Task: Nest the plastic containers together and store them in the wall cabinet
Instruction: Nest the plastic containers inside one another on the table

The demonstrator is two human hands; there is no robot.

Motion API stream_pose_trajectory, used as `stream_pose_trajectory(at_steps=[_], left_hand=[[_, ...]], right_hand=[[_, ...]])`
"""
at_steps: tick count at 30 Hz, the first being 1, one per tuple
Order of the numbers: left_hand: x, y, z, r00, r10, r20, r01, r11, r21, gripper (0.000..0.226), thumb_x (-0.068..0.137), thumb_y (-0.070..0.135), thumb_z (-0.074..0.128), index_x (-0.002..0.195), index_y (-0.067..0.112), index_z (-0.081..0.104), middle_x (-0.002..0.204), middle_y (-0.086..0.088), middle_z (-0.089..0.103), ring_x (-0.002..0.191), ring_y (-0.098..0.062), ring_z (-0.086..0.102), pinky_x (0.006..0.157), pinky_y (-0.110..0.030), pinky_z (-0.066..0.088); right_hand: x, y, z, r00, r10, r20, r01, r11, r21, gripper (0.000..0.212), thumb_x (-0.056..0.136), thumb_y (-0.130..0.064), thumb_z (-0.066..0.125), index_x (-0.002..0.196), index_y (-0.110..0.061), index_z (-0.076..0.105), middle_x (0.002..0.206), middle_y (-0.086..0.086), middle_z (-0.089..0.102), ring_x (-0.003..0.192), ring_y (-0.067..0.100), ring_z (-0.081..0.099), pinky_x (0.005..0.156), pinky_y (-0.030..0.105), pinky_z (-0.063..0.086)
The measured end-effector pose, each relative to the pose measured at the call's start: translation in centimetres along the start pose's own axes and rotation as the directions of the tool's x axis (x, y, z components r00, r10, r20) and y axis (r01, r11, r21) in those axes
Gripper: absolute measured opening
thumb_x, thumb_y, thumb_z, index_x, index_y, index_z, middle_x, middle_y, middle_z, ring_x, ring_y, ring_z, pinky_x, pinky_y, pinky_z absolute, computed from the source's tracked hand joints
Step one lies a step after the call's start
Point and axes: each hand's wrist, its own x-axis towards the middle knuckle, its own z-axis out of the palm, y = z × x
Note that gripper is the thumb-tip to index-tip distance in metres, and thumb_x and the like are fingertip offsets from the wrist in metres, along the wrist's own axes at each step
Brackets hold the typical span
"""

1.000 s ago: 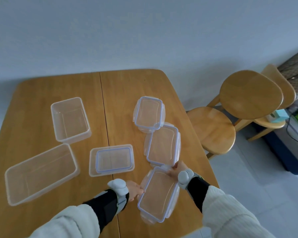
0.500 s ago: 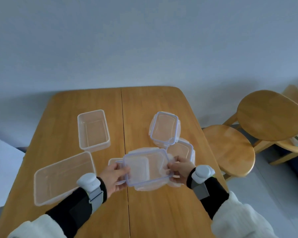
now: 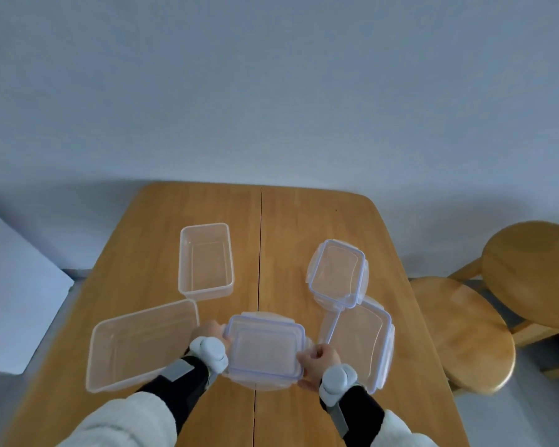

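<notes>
Clear plastic container with blue-edged lid (image 3: pixel 265 350): my left hand (image 3: pixel 206 331) and right hand (image 3: pixel 319 358) grip its opposite ends, level over the wooden desk (image 3: pixel 304 227), probably for unclipping.

No writing, label, brand mark, number or sign can be read anywhere in the view. The lidded container (image 3: pixel 265 348) and the wooden table (image 3: pixel 304 221) show no legible marking.
</notes>
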Motion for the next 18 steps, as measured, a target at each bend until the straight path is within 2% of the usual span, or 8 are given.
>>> stream_pose_trajectory(at_steps=[3,4,5,6,7,11,15,18], left_hand=[[0.0,-0.7,0.3,1.000,-0.018,0.008,0.017,0.999,0.037,0.034,0.091,0.017,0.049,0.059,0.017,0.036,0.063,0.002,0.039,0.063,-0.015,0.043,0.069,-0.025,0.035],[-0.1,-0.9,0.5,0.999,-0.023,0.037,0.023,1.000,0.009,0.017,0.089,0.017,0.052,0.072,0.015,0.050,0.075,-0.002,0.053,0.069,-0.016,0.052,0.072,-0.027,0.039],[-0.3,-1.4,0.8,0.998,-0.024,0.057,0.025,1.000,-0.013,0.013,0.087,0.018,0.056,0.099,0.013,0.057,0.096,-0.005,0.062,0.085,-0.019,0.060,0.080,-0.029,0.045],[-0.3,-1.9,1.4,0.996,-0.031,0.079,0.032,0.999,-0.020,0.041,0.085,0.019,0.060,0.123,0.012,0.048,0.116,-0.007,0.062,0.103,-0.023,0.060,0.090,-0.031,0.047],[-0.7,-2.3,1.8,0.996,-0.020,0.090,0.023,0.999,-0.041,0.057,0.083,0.020,0.064,0.134,0.011,0.040,0.127,-0.008,0.058,0.113,-0.024,0.058,0.096,-0.033,0.046],[-1.8,-3.2,3.0,0.992,0.017,0.124,-0.002,0.992,-0.125,0.047,0.077,0.021,0.070,0.120,0.016,0.053,0.117,-0.002,0.062,0.105,-0.021,0.059,0.092,-0.031,0.049],[-2.1,-3.8,3.0,0.986,0.066,0.155,-0.033,0.978,-0.204,0.031,0.075,0.019,0.072,0.099,0.020,0.053,0.098,0.001,0.058,0.090,-0.018,0.056,0.078,-0.027,0.047],[-2.3,-4.1,2.9,0.983,0.047,0.179,0.011,0.951,-0.308,0.028,0.072,0.013,0.076,0.089,0.017,0.054,0.090,-0.003,0.059,0.082,-0.022,0.057,0.075,-0.034,0.054]], right_hand=[[0.2,0.3,-0.7,1.000,-0.028,0.013,0.030,0.988,-0.150,0.021,0.078,-0.010,0.066,0.075,-0.010,0.046,0.060,0.008,0.048,0.044,0.018,0.042,0.039,0.024,0.038],[0.2,0.4,-0.9,0.999,-0.031,0.008,0.032,0.988,-0.153,0.020,0.077,-0.008,0.065,0.074,-0.010,0.045,0.061,0.008,0.047,0.046,0.019,0.042,0.039,0.024,0.038],[0.3,0.7,-1.1,0.999,-0.040,-0.002,0.040,0.986,-0.165,0.020,0.077,-0.007,0.064,0.072,-0.010,0.045,0.063,0.008,0.048,0.049,0.020,0.044,0.040,0.025,0.039],[0.3,1.0,-1.3,0.999,-0.051,-0.012,0.048,0.983,-0.179,0.019,0.075,-0.007,0.065,0.072,-0.010,0.047,0.065,0.009,0.050,0.054,0.022,0.047,0.044,0.027,0.042],[0.5,1.4,-1.7,0.998,-0.061,-0.017,0.057,0.979,-0.195,0.017,0.072,-0.009,0.067,0.073,-0.009,0.050,0.066,0.009,0.052,0.058,0.023,0.049,0.049,0.030,0.045],[1.5,3.0,-3.1,0.999,-0.043,-0.019,0.038,0.978,-0.203,0.028,0.057,-0.018,0.071,0.078,-0.004,0.058,0.066,0.009,0.053,0.061,0.025,0.051,0.061,0.037,0.050],[0.1,2.5,-3.1,1.000,0.003,0.013,-0.001,0.990,-0.144,0.013,0.073,-0.005,0.067,0.080,-0.005,0.055,0.069,0.009,0.050,0.061,0.025,0.049,0.055,0.032,0.046],[-0.1,2.4,-3.0,1.000,0.026,0.014,-0.024,0.993,-0.118,0.012,0.079,-0.003,0.065,0.085,-0.009,0.056,0.078,0.010,0.053,0.065,0.026,0.053,0.060,0.036,0.050]])
